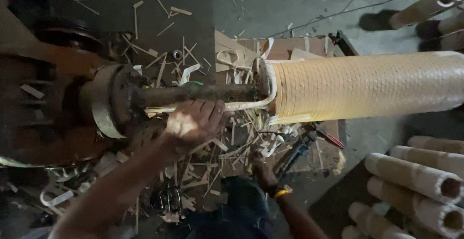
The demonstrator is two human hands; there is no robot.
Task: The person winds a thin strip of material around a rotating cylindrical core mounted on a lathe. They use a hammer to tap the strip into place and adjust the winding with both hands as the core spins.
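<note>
Rusted steel — a horizontal shaft [193, 94] runs from a dark machine hub [113, 99] at 9 o'clock to a pale cardboard tube [367, 87], scored with fine cuts, that extends to 3 o'clock. The left hand [193, 123] sits just under the shaft at centre, fingers curled shut around a thin pale strip [251, 105]; that strip curves up at the tube's cut end. The right hand [261, 171], with a yellow band at the wrist, rests low at 6 o'clock among offcuts [212, 164], well apart from the left — whether it grips anything, cannot tell. Pliers [302, 147] with red handles lie near, at 4 o'clock. Finished tubes [415, 176] are stacked at 5 o'clock.
</note>
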